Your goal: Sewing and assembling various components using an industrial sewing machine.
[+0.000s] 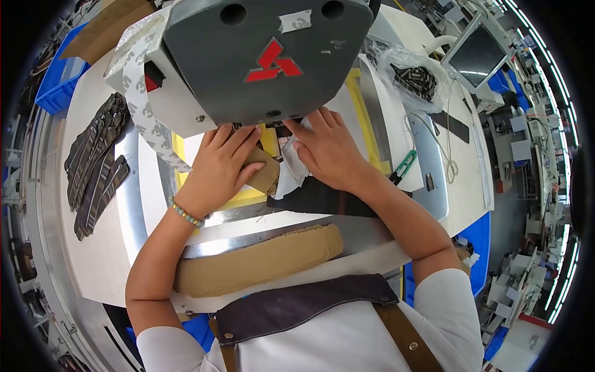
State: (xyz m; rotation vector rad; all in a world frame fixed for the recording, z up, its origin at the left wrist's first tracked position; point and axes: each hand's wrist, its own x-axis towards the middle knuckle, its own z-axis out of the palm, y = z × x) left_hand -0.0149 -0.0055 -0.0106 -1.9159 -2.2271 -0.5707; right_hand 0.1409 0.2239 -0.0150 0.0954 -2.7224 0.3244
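Note:
Both hands reach in beneath the front of a large grey machine head (217, 68), which hides what lies past the fingertips. My left hand (217, 164) rests palm down, fingers stretched, its thumb over a small brown cardboard piece (266, 170). Fingers apart, my right hand (331, 149) lies at the edge of a crumpled white sheet (290, 175), its index finger pointing inward under the head. Between the hands shows a yellow patch (269, 142). A black flat sheet (328, 199) lies below the right hand and wrist.
Striped dark strips (99, 158) lie in a bundle at the left. On the right are green-handled snips (406, 166), a loose cord (451, 167) and a plastic bag of dark pieces (412, 77). A long cardboard pad (260, 260) lines the near edge. A monitor (477, 56) stands far right.

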